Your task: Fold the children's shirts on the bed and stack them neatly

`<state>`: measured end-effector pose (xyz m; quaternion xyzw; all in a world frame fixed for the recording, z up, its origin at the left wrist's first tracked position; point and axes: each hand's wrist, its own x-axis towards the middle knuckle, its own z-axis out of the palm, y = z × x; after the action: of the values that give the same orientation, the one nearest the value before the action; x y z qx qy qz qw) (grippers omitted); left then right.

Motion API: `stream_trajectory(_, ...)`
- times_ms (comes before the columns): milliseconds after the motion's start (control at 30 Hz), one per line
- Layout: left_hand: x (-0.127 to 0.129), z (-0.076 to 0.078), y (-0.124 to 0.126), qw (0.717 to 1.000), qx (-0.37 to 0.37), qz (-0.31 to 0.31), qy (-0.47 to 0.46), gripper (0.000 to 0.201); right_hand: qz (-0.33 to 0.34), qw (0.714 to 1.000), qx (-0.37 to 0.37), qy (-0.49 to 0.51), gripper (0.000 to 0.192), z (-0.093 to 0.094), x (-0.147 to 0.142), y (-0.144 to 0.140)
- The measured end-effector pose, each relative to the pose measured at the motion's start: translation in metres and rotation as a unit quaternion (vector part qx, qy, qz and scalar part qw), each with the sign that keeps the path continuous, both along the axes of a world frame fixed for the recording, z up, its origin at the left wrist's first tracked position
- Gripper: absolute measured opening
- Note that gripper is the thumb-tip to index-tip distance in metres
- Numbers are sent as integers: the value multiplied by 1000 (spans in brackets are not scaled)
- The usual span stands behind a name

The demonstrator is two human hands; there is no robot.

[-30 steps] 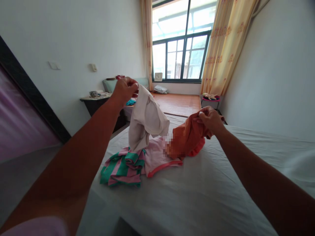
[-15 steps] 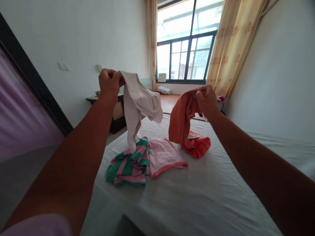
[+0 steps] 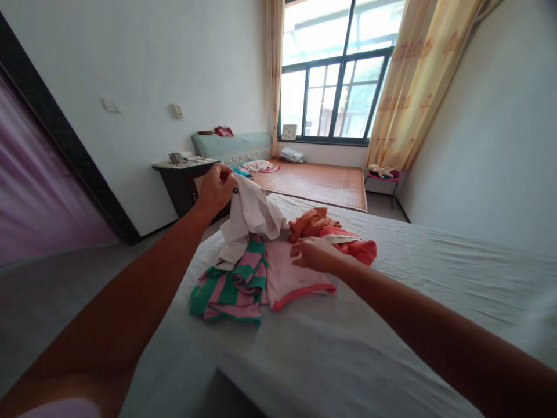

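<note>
My left hand [image 3: 220,183] is closed in a pinch on the upper edge of a white garment [image 3: 255,209], whose lower part hangs onto the pile; a small dark tag shows beside the fingers. Over a pale pink garment with coral trim [image 3: 300,284], my right hand [image 3: 312,254] has its fingers loosely bent and apart, with nothing visible in them. Just beyond it lies a crumpled orange garment [image 3: 315,220], against a red garment with a whitish band [image 3: 359,251]. A green and pink striped garment [image 3: 228,293] lies at the left, partly under the white one.
The clothes lie on a bed with a pale sheet [image 3: 369,337]. Behind it are a wooden sleeping platform [image 3: 322,180], a dark cabinet [image 3: 174,186] at the left and a small pink stool [image 3: 385,175] near the curtain.
The orange garment has left my right hand and lies beside the red one. That hand has moved down and left. My left hand has lowered the white garment rightward.
</note>
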<state>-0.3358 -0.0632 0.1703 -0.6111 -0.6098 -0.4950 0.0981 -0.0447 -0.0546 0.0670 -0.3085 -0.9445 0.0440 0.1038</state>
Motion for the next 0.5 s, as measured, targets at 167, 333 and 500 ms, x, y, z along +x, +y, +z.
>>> stream_trajectory(167,7,-9,-5,998,-43,-42,13,20,4,995,26,-93,21,-30,-21,-20)
stream_trajectory(333,2,-38,-15,994,-107,-26,17,18,-22,999,30,-33,13,-14,-18,-12)
stream_trajectory(500,-24,-45,-17,994,-106,10,-6,16,-98,986,66,117,10,79,-6,16)
